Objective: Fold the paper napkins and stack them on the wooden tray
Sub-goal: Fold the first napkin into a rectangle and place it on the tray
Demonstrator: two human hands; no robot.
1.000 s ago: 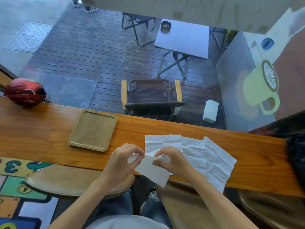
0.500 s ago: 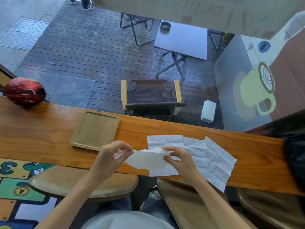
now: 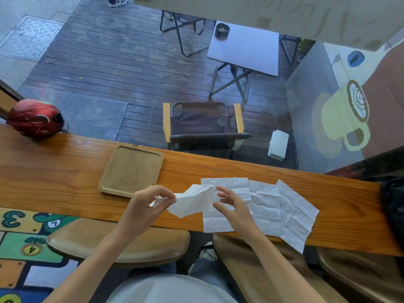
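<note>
We have one napkin (image 3: pixel 192 201) lifted just above the worktop (image 3: pixel 54 171), and it hangs between our two hands. Our left hand (image 3: pixel 145 205) is closed in a pinch on the napkin's left end, thumb and fingers pressed on the paper. Our right hand (image 3: pixel 232 203) is open, fingers spread and slightly curled, with only the fingertips at or just beside the napkin's right end; we cannot tell whether they truly touch it. The sheet sags and twists, and its long axis runs left to right, from one hand to the other.

Under and to the right of the right hand lie the other napkins (image 3: pixel 273 206), unfolded and overlapping, flat on the worktop with their near edges hanging over its front. The wooden tray (image 3: pixel 131 169) sits on the worktop to the left and a little farther away than the held napkin, and nothing lies on it, so we judge the stacking has not begun.

The tray lies beyond the left hand, and that hand is the nearer one, so we expect the folded sheet to travel leftward and away from us. First the right hand would need a firm hold on the free end to bring it over and make the crease.
</note>
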